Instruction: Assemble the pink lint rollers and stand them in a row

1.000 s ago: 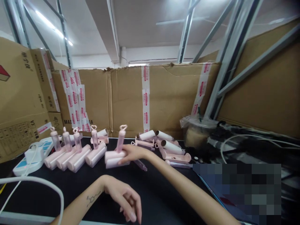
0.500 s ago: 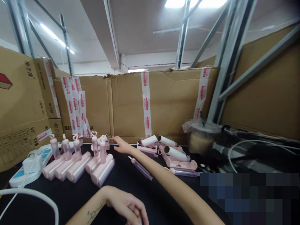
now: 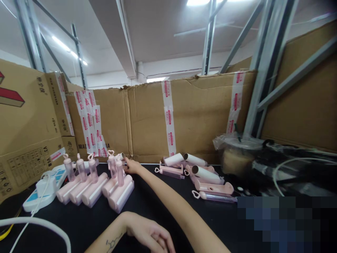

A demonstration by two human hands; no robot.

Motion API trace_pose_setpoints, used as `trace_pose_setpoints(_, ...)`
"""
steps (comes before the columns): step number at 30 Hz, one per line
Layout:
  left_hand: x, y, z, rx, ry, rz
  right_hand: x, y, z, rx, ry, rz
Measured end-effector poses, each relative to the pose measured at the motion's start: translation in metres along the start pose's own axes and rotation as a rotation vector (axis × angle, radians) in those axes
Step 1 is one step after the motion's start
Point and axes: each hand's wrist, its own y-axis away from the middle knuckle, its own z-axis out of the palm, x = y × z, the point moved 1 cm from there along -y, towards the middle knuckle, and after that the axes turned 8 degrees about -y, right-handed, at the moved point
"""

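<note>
My right hand (image 3: 133, 166) reaches to the back of the black table, its fingers closed on the near end of a pink lint roller with a white paper roll (image 3: 121, 156). Other rollers partly hide that piece. My left hand (image 3: 151, 230) hangs low at the front, loosely bent, thumb and index finger apart, nothing visible in it; its fingertips are cut off by the frame's edge. Left of my right hand are several pink lint rollers (image 3: 121, 195) with clear handles (image 3: 119, 174) standing upright on them, some ending in heart-shaped loops.
Right of my arm lie white paper rolls (image 3: 206, 174), pink roller shells (image 3: 214, 188) and a clear handle (image 3: 218, 197). A bagged drink cup (image 3: 237, 158) stands behind them. At left are a power strip (image 3: 43, 196) and a white cable (image 3: 56, 232). Cardboard (image 3: 147, 123) walls the back.
My right hand has gone from stretched fingers beside the rear roller to closing on it. A loose clear handle is no longer visible near my forearm. The view has shifted left.
</note>
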Motion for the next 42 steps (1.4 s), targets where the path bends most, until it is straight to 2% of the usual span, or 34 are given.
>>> trace_pose_setpoints(4,0.006,0.003,0.003,0.000,0.023,-0.009,-0.002,0.005,-0.012,0.007,0.070,0.010)
trace_pose_setpoints(7,0.010,0.006,0.005,-0.011,0.051,-0.007,0.005,0.021,-0.020,0.013,0.127,0.002)
trace_pose_setpoints(14,0.012,0.008,0.010,0.019,0.046,0.048,0.033,0.100,-0.036,0.003,0.198,0.005)
trace_pose_setpoints(17,0.014,0.011,0.013,0.088,0.072,0.065,0.040,0.134,-0.044,-0.003,0.182,0.010)
trace_pose_setpoints(19,0.019,0.016,0.013,0.205,0.077,0.103,0.043,0.153,-0.051,-0.011,0.163,0.019)
trace_pose_setpoints(21,0.027,0.023,0.011,0.408,0.029,0.161,0.047,0.170,-0.059,-0.017,0.144,0.039)
trace_pose_setpoints(25,0.038,0.032,0.000,1.054,-0.224,0.310,0.049,0.197,-0.071,0.003,0.101,0.101)
trace_pose_setpoints(27,0.034,0.029,-0.005,1.276,-0.287,0.338,0.047,0.210,-0.074,0.037,0.082,0.149)
trace_pose_setpoints(29,0.023,0.020,-0.010,1.324,-0.272,0.301,0.045,0.222,-0.074,0.060,0.073,0.219)
trace_pose_setpoints(33,0.001,0.002,-0.011,1.251,-0.265,0.185,0.047,0.240,-0.076,-0.011,0.032,0.330)
trace_pose_setpoints(35,-0.003,-0.001,-0.009,1.287,-0.288,0.177,0.050,0.243,-0.082,-0.031,-0.004,0.334)
trace_pose_setpoints(37,-0.001,0.001,-0.006,1.399,-0.280,0.196,0.049,0.242,-0.090,-0.014,-0.040,0.311)
trace_pose_setpoints(39,0.006,0.005,-0.003,1.477,-0.253,0.224,0.041,0.237,-0.091,0.065,-0.159,0.249)
trace_pose_setpoints(42,0.018,0.006,-0.001,1.420,-0.182,0.291,0.018,0.227,-0.074,0.179,-0.493,0.117)
